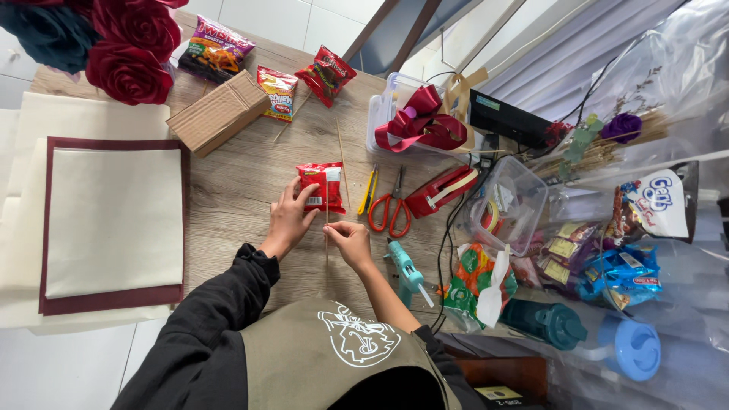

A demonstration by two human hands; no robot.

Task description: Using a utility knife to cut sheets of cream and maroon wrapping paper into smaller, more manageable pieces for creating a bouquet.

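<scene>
Clear tub point(387, 102) contains red ribbon point(421, 121). Left hand point(288, 216) pinches snack packet point(323, 186); right hand point(349, 239) pinches skewer point(327, 228) mid-counter point(235, 190).

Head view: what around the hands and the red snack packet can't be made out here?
- Skewer: too thin to tell whether it is stuck to the red snack packet.
- Left hand: fingertips cover the packet's left edge.
- Right hand: its pinch hides part of the skewer.
- Glue gun: nozzle too small to make out.

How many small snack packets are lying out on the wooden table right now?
4: one red packet under the left hand, three near the roses at. More in bags at right may be hidden.
</scene>
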